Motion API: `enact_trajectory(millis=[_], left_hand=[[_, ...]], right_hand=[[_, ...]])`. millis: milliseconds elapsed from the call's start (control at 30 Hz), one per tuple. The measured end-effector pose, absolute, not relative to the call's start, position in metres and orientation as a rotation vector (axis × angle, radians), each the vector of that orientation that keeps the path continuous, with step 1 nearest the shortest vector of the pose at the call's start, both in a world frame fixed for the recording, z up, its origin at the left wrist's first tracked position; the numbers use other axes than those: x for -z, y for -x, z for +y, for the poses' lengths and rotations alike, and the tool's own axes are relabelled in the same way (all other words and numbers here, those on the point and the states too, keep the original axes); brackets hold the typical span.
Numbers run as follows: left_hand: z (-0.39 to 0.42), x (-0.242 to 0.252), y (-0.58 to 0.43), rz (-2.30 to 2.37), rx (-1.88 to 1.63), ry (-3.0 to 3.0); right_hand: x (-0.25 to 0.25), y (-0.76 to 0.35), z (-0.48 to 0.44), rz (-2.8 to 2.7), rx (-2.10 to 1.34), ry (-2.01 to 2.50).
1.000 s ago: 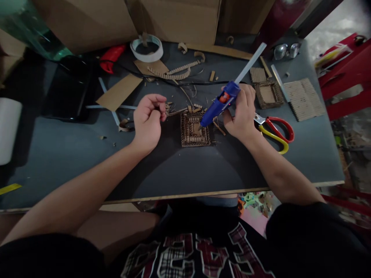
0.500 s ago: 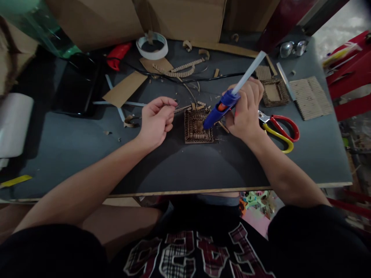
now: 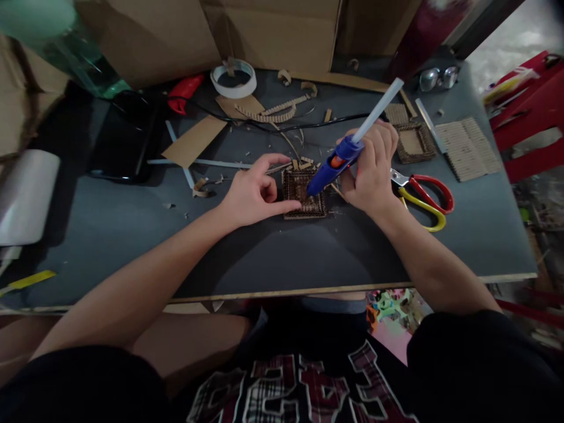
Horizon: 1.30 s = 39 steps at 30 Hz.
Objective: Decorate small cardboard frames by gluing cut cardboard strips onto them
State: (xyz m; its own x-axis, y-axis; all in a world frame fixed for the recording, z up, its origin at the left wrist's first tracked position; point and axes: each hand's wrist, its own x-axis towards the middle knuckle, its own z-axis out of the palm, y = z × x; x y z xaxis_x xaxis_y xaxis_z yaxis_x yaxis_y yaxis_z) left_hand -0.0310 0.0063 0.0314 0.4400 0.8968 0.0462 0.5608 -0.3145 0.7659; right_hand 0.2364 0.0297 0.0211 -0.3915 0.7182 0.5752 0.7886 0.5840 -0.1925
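My right hand (image 3: 371, 170) is closed round a blue hot glue gun (image 3: 331, 166) with a white glue stick (image 3: 377, 111) sticking out of its back. Its nozzle points down into a small square cardboard frame (image 3: 304, 194) lying on the dark grey table (image 3: 132, 235). My left hand (image 3: 254, 191) rests beside the frame's left edge, thumb and forefinger spread and touching the frame's left corners.
Red and yellow scissors (image 3: 423, 197) lie right of my right hand. A second cardboard frame (image 3: 413, 143) and a corrugated sheet (image 3: 467, 148) sit further right. A tape roll (image 3: 233, 79), red cutter (image 3: 183, 93), black cable, cardboard scraps and a black tablet (image 3: 123, 141) lie behind.
My left hand has opened from a loose fist and moved right to the frame's left edge. The glue gun nozzle stays over the frame.
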Motion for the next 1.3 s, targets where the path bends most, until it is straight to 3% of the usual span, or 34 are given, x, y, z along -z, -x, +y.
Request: enact_trajectory(millis=[233,433,933,1100,1300], left_hand=[[0.012,-0.047,0.031,1.357,0.085,-2.516],[0.011,-0.052,0.026,1.375,0.263,-2.587],[0.003,-0.024,0.033,1.355,-0.248,-2.723],[0.005,-0.02,0.036,1.287,-0.339,-2.791],[0.007,-0.016,0.037,1.274,-0.34,-2.787]], right_hand=[[-0.014,-0.241,0.034,-2.175,0.235,1.062],[-0.016,-0.24,0.034,-2.194,0.349,0.962],[-0.017,-0.24,0.028,-2.119,0.292,0.912],[-0.019,-0.236,0.03,-2.054,0.601,0.814],[-0.027,-0.229,0.029,-2.008,0.614,0.734]])
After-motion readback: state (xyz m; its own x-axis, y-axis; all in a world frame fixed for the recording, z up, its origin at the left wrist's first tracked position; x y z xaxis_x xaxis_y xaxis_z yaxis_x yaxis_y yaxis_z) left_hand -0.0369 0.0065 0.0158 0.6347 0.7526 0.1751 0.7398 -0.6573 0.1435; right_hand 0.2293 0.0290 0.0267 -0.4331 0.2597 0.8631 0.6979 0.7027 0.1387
